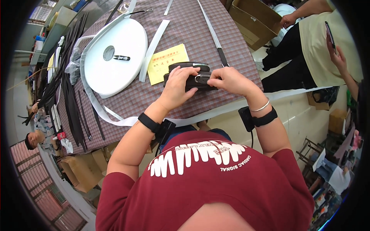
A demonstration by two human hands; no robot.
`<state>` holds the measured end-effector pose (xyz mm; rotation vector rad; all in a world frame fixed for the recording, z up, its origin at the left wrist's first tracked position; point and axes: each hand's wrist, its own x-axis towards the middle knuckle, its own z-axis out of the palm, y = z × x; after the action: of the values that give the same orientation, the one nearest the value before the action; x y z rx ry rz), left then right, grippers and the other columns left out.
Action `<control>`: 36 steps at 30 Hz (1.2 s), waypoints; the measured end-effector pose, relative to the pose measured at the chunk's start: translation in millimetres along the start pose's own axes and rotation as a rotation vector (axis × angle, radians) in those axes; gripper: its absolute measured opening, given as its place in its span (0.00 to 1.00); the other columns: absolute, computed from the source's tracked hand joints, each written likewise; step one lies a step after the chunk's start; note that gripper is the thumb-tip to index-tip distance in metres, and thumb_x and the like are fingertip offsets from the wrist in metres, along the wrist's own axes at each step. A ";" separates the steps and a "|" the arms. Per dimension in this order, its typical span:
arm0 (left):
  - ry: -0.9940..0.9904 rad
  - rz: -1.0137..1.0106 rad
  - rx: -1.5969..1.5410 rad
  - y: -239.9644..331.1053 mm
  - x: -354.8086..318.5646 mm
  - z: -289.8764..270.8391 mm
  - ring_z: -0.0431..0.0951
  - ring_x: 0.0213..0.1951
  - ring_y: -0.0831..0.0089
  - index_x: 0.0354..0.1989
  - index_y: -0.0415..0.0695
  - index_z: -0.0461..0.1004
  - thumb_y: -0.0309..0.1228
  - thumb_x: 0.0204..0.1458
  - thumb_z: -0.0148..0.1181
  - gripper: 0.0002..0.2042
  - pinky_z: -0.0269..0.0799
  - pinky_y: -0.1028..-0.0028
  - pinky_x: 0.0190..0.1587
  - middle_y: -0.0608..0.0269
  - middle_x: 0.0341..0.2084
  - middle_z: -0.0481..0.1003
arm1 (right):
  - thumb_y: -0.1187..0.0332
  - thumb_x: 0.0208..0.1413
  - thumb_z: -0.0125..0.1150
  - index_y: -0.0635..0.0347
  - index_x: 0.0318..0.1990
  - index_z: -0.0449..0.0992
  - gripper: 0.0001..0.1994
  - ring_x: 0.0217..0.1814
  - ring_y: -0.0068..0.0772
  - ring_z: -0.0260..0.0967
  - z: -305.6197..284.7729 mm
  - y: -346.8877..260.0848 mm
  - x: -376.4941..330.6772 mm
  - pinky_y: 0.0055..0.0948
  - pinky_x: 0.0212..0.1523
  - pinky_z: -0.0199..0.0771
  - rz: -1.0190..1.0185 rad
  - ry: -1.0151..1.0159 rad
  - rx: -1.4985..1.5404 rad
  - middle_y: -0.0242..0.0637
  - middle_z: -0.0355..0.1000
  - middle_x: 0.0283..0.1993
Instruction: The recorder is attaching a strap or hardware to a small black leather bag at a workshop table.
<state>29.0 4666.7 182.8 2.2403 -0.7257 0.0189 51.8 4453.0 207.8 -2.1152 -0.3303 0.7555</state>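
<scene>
A small black zippered bag (197, 66) lies at the table's near edge, with silvery zipper teeth and a metal ring on its front. My left hand (178, 85) grips its left part, fingers over the top and thumb along the near side. At the bag's right end, my right hand (231, 81) is closed in a pinch against it; the exact bit between the fingertips is hidden. Just behind the bag sits a yellow printed booklet (166, 63). A long zipper strip (216, 40) stretches away from beside my right hand.
To the left stands a large white reel (129, 40) wound with white strip, a black marker-like item (121, 57) on it. Black strips (69, 92) hang along the table's left side. Beyond the right edge are a cardboard box (256, 23) and a person (320, 50) holding a phone.
</scene>
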 end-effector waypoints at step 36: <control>0.180 0.067 -0.155 -16.1 13.7 9.1 0.73 0.38 0.66 0.32 0.45 0.72 0.26 0.33 0.68 0.15 0.63 0.67 0.48 0.67 0.32 0.75 | 0.67 0.50 0.53 0.65 0.31 0.75 0.09 0.25 0.29 0.66 10.7 -11.3 12.8 0.29 0.29 0.67 0.124 0.109 0.053 0.39 0.71 0.23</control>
<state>46.8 4662.5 168.8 2.0363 -0.6799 0.1885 55.6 4472.8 206.8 -2.1320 -0.1194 0.7084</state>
